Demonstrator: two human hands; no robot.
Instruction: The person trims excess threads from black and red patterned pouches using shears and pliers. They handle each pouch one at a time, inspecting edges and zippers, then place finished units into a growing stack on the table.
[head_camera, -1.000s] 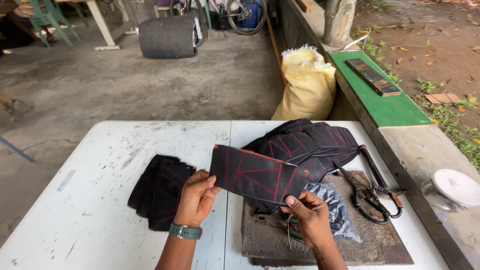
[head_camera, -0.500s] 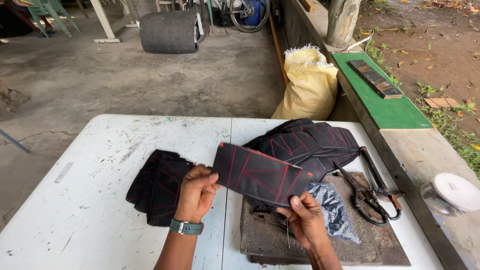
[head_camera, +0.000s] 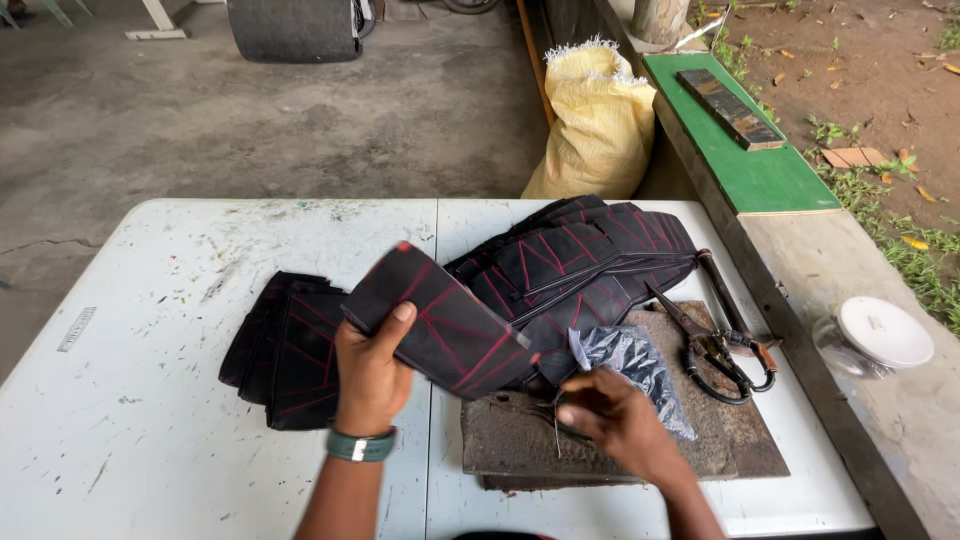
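My left hand (head_camera: 372, 372), with a green watch on the wrist, grips a black rubber strip with red lines (head_camera: 440, 322) and holds it tilted above the white table (head_camera: 150, 330). My right hand (head_camera: 615, 418) is low over the brown slab (head_camera: 720, 430), fingers closing on a small metal tool (head_camera: 545, 412) that is partly hidden under the hand. A pile of black strips (head_camera: 285, 345) lies left of my left hand. A bigger heap of the same strips (head_camera: 590, 260) lies behind.
Black shears (head_camera: 715, 345) and a crumpled clear plastic bag (head_camera: 630, 365) rest on the slab. A yellow sack (head_camera: 600, 125), a green bench top (head_camera: 745, 150) with a dark block, a white lid (head_camera: 885, 332) and a tyre (head_camera: 293, 28) lie around.
My right hand let go of the strip and dropped to the small tool on the slab. My left hand alone now holds the strip, tilted left. The camera moved closer.
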